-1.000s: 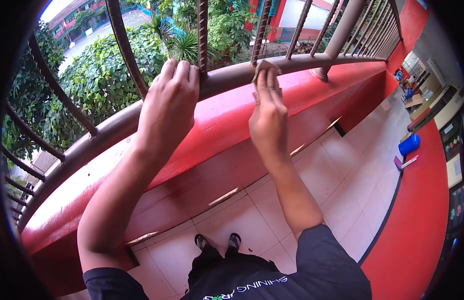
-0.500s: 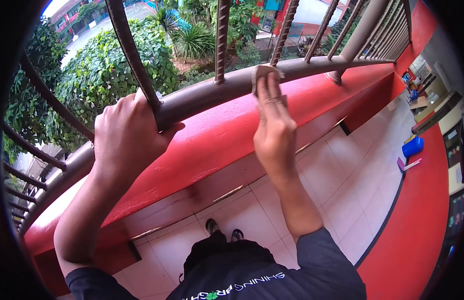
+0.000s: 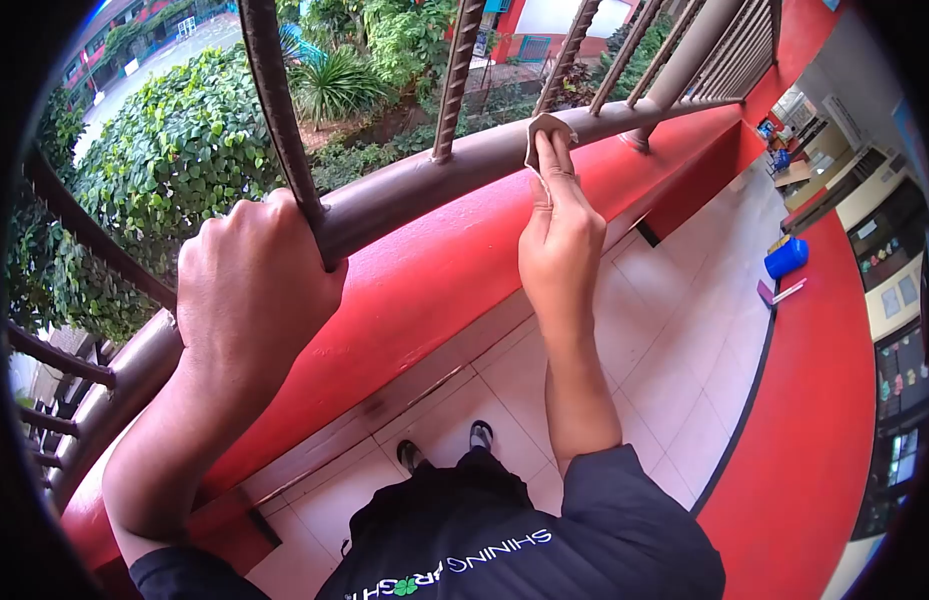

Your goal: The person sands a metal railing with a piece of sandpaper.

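Note:
My left hand [image 3: 259,285] is wrapped around the thick brown metal rail [image 3: 389,205], next to an upright ribbed bar [image 3: 274,100]. Farther along the same rail, my right hand [image 3: 561,235] presses a small folded tan sheet, which looks like sandpaper [image 3: 536,140], against the pipe. Its fingers lie straight over the sheet, and one edge sticks out beside them. The sheet's underside is hidden against the metal. Another ribbed bar [image 3: 456,90] rises from the rail between my two hands.
Below the rail runs a glossy red ledge [image 3: 434,290]. My feet stand on pale floor tiles [image 3: 514,400]. To the right, a blue container [image 3: 786,258] and a pink item [image 3: 767,292] sit on a red surface [image 3: 784,430]. Leafy bushes [image 3: 164,170] grow beyond the bars.
My right hand has slid slightly farther along the rail with the sandpaper. My left thumb has tucked in closer around the pipe, and the camera view has shifted.

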Demonstrator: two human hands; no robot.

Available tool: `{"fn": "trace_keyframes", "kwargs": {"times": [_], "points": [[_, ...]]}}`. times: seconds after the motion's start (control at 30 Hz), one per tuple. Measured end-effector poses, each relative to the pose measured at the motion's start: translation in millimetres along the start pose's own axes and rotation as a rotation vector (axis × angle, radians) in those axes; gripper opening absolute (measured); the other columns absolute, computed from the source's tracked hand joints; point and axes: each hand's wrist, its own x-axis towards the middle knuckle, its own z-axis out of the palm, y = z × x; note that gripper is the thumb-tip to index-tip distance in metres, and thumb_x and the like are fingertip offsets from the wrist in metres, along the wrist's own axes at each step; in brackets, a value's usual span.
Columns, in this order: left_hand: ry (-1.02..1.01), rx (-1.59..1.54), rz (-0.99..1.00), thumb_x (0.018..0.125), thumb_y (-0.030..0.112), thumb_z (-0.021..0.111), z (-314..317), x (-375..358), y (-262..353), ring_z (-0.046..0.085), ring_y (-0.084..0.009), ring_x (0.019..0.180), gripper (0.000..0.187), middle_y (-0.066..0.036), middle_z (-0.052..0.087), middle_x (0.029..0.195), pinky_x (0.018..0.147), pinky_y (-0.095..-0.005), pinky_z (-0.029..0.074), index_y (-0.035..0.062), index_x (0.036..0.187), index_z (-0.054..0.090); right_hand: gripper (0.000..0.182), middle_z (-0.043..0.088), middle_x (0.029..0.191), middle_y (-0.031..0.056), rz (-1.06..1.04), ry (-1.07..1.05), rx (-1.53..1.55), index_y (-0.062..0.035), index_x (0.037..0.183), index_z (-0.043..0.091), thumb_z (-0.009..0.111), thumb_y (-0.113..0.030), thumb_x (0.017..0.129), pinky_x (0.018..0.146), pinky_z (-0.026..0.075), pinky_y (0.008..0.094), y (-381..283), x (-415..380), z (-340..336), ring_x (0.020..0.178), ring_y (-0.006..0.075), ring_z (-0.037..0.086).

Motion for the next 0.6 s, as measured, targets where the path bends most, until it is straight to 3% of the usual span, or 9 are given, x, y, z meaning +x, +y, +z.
{"fn": "trace_keyframes", "kwargs": {"times": [0.03, 0.1, 0.17, 0.23, 0.27, 0.33, 0.4, 0.53, 0.6], "points": [[0.001, -0.002, 0.004, 0.083, 0.026, 0.077, 1, 1, 0, 0.074, -0.0398, 0.069, 0.027, -0.021, 0.071, 0.072, 0.067, -0.0481, 0.061, -0.0007, 0.084, 0.073, 0.046, 0.057, 0.147, 0.027, 0.082, 0.036, -0.028, 0.0023, 0.143, 0.06, 0.055, 0.001, 0.098, 0.115, 0.045, 0.0549, 3, 9, -3, 0.136, 0.0444, 0.055], [0.001, -0.001, 0.018, 0.083, 0.026, 0.077, 1, 3, -1, 0.074, -0.0396, 0.069, 0.027, -0.022, 0.071, 0.072, 0.067, -0.048, 0.061, -0.0008, 0.084, 0.073, 0.044, 0.058, 0.145, 0.0299, -0.124, -0.108, 0.051, 0.0038, 0.142, 0.06, 0.053, 0.002, 0.099, 0.113, 0.048, 0.053, -37, -16, 3, 0.137, 0.044, 0.055], [-0.021, -0.018, 0.026, 0.083, 0.025, 0.077, -1, 2, -1, 0.075, -0.0394, 0.07, 0.027, -0.022, 0.071, 0.074, 0.067, -0.0479, 0.061, -0.0012, 0.085, 0.072, 0.042, 0.059, 0.142, 0.0314, -0.116, -0.034, 0.019, 0.0047, 0.141, 0.06, 0.054, 0.001, 0.1, 0.112, 0.049, 0.0518, -20, -10, 6, 0.136, 0.0445, 0.056], [-0.012, -0.016, 0.024, 0.083, 0.024, 0.077, -2, 2, -1, 0.075, -0.0392, 0.07, 0.026, -0.022, 0.072, 0.074, 0.067, -0.0478, 0.061, -0.0014, 0.085, 0.072, 0.048, 0.056, 0.144, 0.0311, 0.106, 0.046, -0.072, 0.0068, 0.14, 0.06, 0.054, 0.012, 0.093, 0.112, 0.05, 0.0467, 7, 13, -3, 0.135, 0.0421, 0.056], [-0.005, -0.009, 0.015, 0.083, 0.024, 0.077, -2, 2, 0, 0.075, -0.0391, 0.071, 0.026, -0.022, 0.072, 0.075, 0.067, -0.0477, 0.061, -0.0015, 0.086, 0.072, 0.047, 0.056, 0.145, 0.0318, 0.073, 0.069, -0.021, 0.0046, 0.143, 0.058, 0.052, 0.005, 0.097, 0.112, 0.05, 0.0507, 9, 9, 2, 0.137, 0.0438, 0.055], [-0.003, -0.02, 0.016, 0.083, 0.023, 0.077, -2, 2, 0, 0.075, -0.0392, 0.071, 0.026, -0.022, 0.072, 0.075, 0.068, -0.0478, 0.061, -0.0015, 0.086, 0.072, 0.052, 0.056, 0.146, 0.0304, -0.05, -0.029, -0.027, 0.003, 0.145, 0.058, 0.051, 0.007, 0.094, 0.113, 0.048, 0.0522, -23, -7, 3, 0.137, 0.0434, 0.055], [-0.005, -0.029, 0.025, 0.083, 0.023, 0.078, -2, 3, 0, 0.075, -0.0393, 0.071, 0.025, -0.022, 0.072, 0.075, 0.068, -0.048, 0.061, -0.0015, 0.087, 0.072, 0.046, 0.06, 0.143, 0.0275, -0.084, -0.103, 0.0, 0.0025, 0.141, 0.062, 0.053, 0.008, 0.096, 0.113, 0.047, 0.0512, -35, -14, 4, 0.135, 0.0418, 0.057], [-0.016, -0.025, 0.011, 0.082, 0.023, 0.078, -2, 1, 1, 0.075, -0.0393, 0.071, 0.026, -0.022, 0.072, 0.075, 0.068, -0.0479, 0.061, -0.0017, 0.086, 0.072, 0.048, 0.058, 0.142, 0.029, 0.112, 0.087, -0.012, 0.0028, 0.143, 0.059, 0.054, 0.007, 0.095, 0.109, 0.053, 0.0446, 1, 10, -1, 0.132, 0.0423, 0.058], [0.006, -0.024, 0.017, 0.082, 0.023, 0.078, -3, 3, 3, 0.075, -0.0393, 0.071, 0.026, -0.022, 0.072, 0.074, 0.068, -0.0478, 0.061, -0.0017, 0.085, 0.073, 0.047, 0.059, 0.142, 0.0284, -0.015, 0.006, -0.014, 0.0038, 0.143, 0.059, 0.055, 0.007, 0.096, 0.109, 0.053, 0.0454, -15, -4, 4, 0.133, 0.0422, 0.057]]}}
